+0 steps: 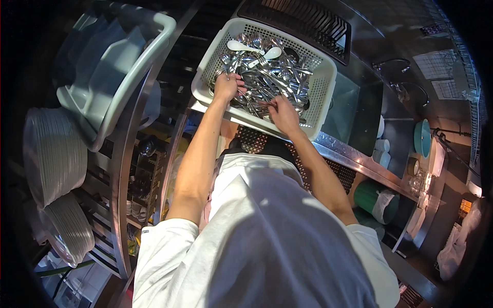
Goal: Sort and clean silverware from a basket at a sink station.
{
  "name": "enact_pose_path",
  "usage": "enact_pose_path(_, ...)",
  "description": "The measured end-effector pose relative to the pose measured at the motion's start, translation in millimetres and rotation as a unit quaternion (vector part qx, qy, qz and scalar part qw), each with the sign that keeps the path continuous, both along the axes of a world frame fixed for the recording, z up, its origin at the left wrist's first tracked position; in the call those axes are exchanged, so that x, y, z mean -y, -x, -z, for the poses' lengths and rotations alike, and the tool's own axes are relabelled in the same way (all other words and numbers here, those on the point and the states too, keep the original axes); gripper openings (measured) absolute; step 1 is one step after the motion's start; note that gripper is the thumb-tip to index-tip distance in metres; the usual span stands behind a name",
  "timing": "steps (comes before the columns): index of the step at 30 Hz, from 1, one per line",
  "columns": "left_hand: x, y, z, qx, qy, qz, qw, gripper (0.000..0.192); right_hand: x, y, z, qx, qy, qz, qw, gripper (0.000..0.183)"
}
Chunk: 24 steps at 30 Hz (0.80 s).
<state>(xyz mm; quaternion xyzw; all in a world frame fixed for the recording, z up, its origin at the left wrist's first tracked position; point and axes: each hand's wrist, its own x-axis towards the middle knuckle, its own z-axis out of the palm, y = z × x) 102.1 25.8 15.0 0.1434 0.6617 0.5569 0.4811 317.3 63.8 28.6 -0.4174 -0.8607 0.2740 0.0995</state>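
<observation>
A white perforated plastic basket (325, 102) stands before me, heaped with metal cutlery (269, 79), mostly spoons and forks lying in all directions. Two white soup spoons, one at the back (240, 46) and one nearer the middle (267, 56), rest on top of the heap. My left hand (228, 87) is at the basket's left side, fingers curled around cutlery, with metal pieces rising beyond the thumb. Near the front rim, my right hand (284, 111) has its fingertips closed on thin cutlery handles among the pile. The fingers partly hide what each hand grips.
Behind the basket sits a dark dish rack (296, 23). A steel sink (342, 111) with faucets (408, 82) lies to the right. On the left, a metal slatted shelf (121, 215) bears stacked plates (57, 154) and a grey plastic bin (133, 82). A green bin (369, 198) stands at lower right.
</observation>
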Motion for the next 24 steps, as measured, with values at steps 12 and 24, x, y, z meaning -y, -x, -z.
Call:
enact_pose_path(12,6,7,-4,0.093,-0.077,0.108,0.987,0.028,18,-16,-19,-0.077,0.013,-0.105,0.991,0.023)
enact_pose_path(24,12,-4,-8,-0.034,-0.181,-0.151,0.971,0.027,3,-11,0,-0.095,0.072,-0.079,0.99,0.025)
